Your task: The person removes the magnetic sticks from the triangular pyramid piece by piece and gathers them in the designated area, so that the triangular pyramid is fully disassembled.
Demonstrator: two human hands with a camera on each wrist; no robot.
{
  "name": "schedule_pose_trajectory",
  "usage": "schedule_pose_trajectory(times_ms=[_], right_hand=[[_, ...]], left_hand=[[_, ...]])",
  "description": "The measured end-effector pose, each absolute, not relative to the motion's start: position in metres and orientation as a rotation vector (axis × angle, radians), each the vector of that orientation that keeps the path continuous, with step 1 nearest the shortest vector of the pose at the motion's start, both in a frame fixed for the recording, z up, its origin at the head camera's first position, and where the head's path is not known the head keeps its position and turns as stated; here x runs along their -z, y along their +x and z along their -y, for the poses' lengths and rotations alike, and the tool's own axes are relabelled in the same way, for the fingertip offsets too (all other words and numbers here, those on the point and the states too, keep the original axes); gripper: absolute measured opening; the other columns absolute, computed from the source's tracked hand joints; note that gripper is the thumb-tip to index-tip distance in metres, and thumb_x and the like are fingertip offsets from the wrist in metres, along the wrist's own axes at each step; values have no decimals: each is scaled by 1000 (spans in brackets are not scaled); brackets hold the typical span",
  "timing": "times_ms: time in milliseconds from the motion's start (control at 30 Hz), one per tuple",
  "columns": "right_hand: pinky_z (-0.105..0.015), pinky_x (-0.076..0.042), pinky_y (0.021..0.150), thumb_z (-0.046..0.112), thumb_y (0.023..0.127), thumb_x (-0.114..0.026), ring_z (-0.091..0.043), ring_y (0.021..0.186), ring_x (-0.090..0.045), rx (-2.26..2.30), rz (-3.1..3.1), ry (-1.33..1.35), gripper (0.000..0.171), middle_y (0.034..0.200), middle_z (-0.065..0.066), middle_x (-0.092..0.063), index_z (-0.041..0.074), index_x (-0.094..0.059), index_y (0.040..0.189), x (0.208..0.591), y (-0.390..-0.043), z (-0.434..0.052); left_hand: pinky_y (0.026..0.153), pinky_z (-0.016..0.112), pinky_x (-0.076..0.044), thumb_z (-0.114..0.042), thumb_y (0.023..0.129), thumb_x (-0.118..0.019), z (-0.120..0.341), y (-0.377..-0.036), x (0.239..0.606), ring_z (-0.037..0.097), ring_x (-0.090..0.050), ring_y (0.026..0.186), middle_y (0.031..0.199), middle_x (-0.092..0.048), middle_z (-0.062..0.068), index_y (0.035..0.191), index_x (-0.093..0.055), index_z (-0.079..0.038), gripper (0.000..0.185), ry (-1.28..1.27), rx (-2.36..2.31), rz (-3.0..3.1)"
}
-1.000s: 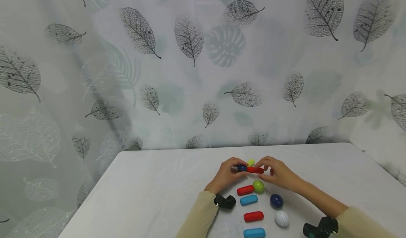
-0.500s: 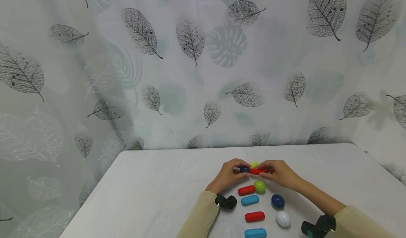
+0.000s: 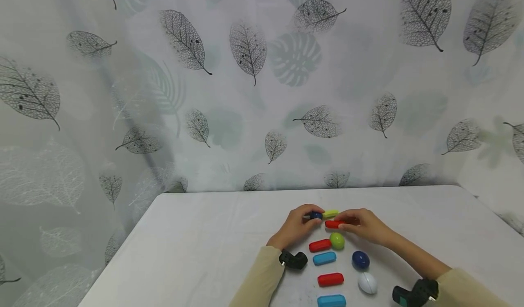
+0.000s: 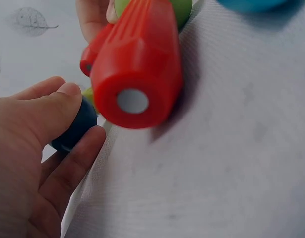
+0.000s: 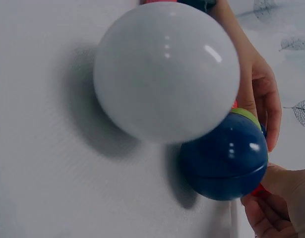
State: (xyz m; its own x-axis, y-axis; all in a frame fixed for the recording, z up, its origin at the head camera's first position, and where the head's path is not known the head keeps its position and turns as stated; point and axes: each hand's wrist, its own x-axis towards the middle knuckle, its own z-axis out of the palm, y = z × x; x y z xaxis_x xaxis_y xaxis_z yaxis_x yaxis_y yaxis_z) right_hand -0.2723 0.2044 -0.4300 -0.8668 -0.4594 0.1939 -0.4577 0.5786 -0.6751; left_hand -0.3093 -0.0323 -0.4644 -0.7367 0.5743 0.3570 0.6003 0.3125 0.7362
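My left hand [image 3: 296, 225] pinches a dark blue ball [image 3: 316, 215] between thumb and fingers; the left wrist view shows the ball [image 4: 75, 128] up close. A yellow rod [image 3: 330, 213] extends from the ball's right side, its far end partly hidden by the other hand. Between the thumb and fingers of my right hand [image 3: 366, 225] is a red rod [image 3: 333, 224], just below the yellow one and apart from the ball. In the right wrist view a blue ball mostly covers the held rod, so only a bit of red [image 5: 261, 190] peeks out.
Nearer me lie a green ball [image 3: 337, 240] against a second red rod [image 3: 319, 245], a blue rod [image 3: 324, 258], another red rod [image 3: 330, 279] and another blue rod [image 3: 331, 301]. A loose dark blue ball [image 3: 360, 260] and a white ball [image 3: 367, 283] sit to their right.
The red rod, earlier end-on against the dark blue ball, has come away from it toward me in my right hand. The yellow rod now shows lined up with the ball.
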Motion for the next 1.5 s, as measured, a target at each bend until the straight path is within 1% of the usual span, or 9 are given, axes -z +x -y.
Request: schedule_pose_trajectory(times_ms=[167,367,533,667,867,1100,1200,1367,1500], right_hand=[[-34,-56,82,14,89,-71,-26,95,-67,1256,-2834,-748,27,105,-12,-71,0,-70,111,429,-271,-212],[-27,-56,81,18,90,-70,-24,95,-67,1312,-2788,-708,31,106,-13,-70,-2,-68,114,424,-261,-218],[-18,-53,78,18,90,-70,-11,91,-66,1356,-2725,-728,32,107,-13,-70,-1,-67,115,420,-248,-216],[-16,-52,78,18,90,-70,-4,89,-63,1366,-2686,-790,31,107,-11,-70,-1,-67,115,416,-238,-212],[-17,-53,78,18,90,-70,-5,84,-61,1388,-2656,-850,28,105,-9,-69,1,-68,113,411,-224,-208],[-19,-53,79,14,91,-69,-6,84,-61,1410,-2618,-991,22,103,-4,-68,4,-68,111,408,-209,-205],[-19,-53,78,12,91,-69,-7,85,-61,1430,-2580,-1080,21,103,-2,-68,4,-68,110,408,-202,-204],[-22,-53,73,11,91,-68,-8,84,-60,1454,-2491,-1238,20,102,1,-69,6,-68,111,410,-191,-200],[-22,-53,70,10,92,-68,-7,85,-59,1437,-2437,-1336,20,102,2,-69,9,-68,112,412,-183,-196]], left_hand=[[92,19,-48,-10,94,-64,31,-311,464,10,-59,112,120,-64,5,122,-64,-8,28,-1111,1417,2511],[92,19,-48,-10,94,-65,30,-311,467,10,-59,111,120,-64,4,121,-65,-10,27,-1092,1447,2516],[90,19,-49,-12,93,-66,31,-310,469,10,-59,110,121,-63,4,121,-65,-10,29,-1085,1427,2524],[90,19,-49,-12,92,-67,33,-308,469,11,-59,110,121,-62,5,122,-65,-10,29,-1056,1426,2531],[88,18,-50,-11,91,-69,34,-306,468,11,-60,108,119,-62,6,120,-66,-9,29,-1002,1445,2535],[90,22,-51,-10,90,-70,32,-305,467,19,-61,108,119,-62,8,119,-66,-8,29,-967,1499,2536],[89,21,-51,-11,90,-70,31,-305,465,20,-61,109,119,-62,8,119,-67,-8,29,-967,1511,2534],[88,18,-50,-13,91,-70,32,-306,465,15,-61,108,120,-62,7,120,-66,-9,29,-965,1493,2544],[85,17,-51,-12,90,-71,32,-307,466,12,-61,106,119,-62,7,120,-66,-9,30,-981,1463,2535]])
